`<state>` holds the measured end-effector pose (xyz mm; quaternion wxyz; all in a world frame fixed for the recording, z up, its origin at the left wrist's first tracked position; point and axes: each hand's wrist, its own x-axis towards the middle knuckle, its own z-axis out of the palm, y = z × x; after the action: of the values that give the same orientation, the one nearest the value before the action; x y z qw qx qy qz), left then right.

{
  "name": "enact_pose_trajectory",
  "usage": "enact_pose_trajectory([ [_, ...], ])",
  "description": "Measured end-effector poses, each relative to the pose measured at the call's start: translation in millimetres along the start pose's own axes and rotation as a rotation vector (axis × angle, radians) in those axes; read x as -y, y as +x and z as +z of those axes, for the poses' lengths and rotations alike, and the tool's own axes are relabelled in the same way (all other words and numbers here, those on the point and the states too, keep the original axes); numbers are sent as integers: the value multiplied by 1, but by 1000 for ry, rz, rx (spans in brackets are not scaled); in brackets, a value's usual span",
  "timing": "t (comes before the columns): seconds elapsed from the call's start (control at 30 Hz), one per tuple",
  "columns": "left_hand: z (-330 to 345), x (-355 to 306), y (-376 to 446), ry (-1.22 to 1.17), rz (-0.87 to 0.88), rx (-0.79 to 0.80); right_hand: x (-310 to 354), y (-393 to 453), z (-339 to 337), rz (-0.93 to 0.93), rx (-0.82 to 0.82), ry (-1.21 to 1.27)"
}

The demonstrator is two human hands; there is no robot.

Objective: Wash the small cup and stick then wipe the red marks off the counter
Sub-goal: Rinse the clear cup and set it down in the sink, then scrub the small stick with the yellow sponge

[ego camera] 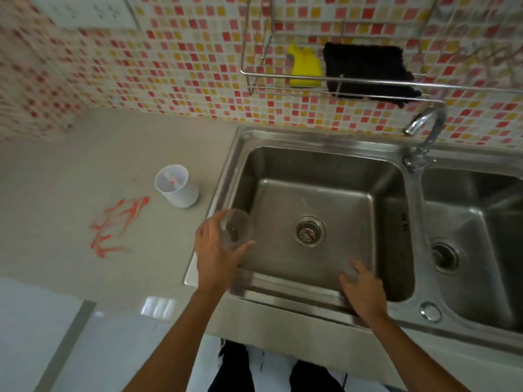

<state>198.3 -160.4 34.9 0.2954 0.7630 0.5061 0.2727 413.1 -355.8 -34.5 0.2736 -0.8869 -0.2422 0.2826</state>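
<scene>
light: dim, soft, even | shadows: faint, darkest inside the sink (317, 154) basins | glare: small bright patch on the glossy floor (158, 306) below-left of the sink, dull sheen on the sink rim | blur: soft overall, tiles left of the sink smeared | distortion: wide-angle bending, rack (339, 83) above the sink curves

The left steel sink basin (311, 193) lies open, only its round drain strainer (310, 231) on the floor. The curved chrome tap (424, 131) stands at its far right corner, under a wire wall rack (339, 83). On the grey bench (85, 165), a white plastic cup (177, 185) stands between the sink rim and the red marks (119, 224).
</scene>
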Motion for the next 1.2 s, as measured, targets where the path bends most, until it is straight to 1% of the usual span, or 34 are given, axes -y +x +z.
enact_pose_trajectory([
  [0.07, -24, 22, 4, -6, -99, -48, 26, 2, 19, -76, 51, 92],
  [0.13, -46, 44, 11, -57, -192, -60, 62, 6, 47, -171, 85, 122],
  [0.23, -75, 79, 25, -107, -264, -50, 125, 14, 89, -270, 94, 171],
  [0.37, -97, 121, 48, -114, -280, -36, 215, 27, 131, -398, 184, 255],
  [0.43, -101, 135, 56, -143, -282, -4, 253, 37, 149, -461, 185, 230],
  [0.5, -104, 144, 62, -171, -255, 37, 283, 48, 163, -508, 161, 202],
  [0.57, -107, 147, 65, -180, -237, 74, 304, 54, 173, -532, 172, 176],
  [0.63, -112, 145, 67, -165, -218, 75, 319, 56, 180, -569, 192, 167],
  [0.7, -121, 142, 77, -116, -134, 25, 330, 56, 185, -591, 188, 161],
  [0.77, -129, 138, 100, -43, -7, -33, 339, 55, 190, -575, 208, 182],
  [0.83, -135, 126, 133, 22, 136, -30, 345, 55, 194, -551, 248, 230],
  [0.9, -136, 117, 167, 94, 262, 78, 350, 56, 197, -528, 256, 245],
  [0.97, -132, 114, 192, 228, 399, 213, 354, 55, 196, -519, 222, 200],
  [1.03, -130, 115, 209, 318, 499, 326, 356, 55, 194, -513, 210, 191],
  [1.13, -132, 115, 222, 384, 639, 435, 355, 53, 194, -505, 213, 215],
  [1.2, -131, 112, 225, 421, 675, 494, 354, 52, 197, -475, 195, 207],
])
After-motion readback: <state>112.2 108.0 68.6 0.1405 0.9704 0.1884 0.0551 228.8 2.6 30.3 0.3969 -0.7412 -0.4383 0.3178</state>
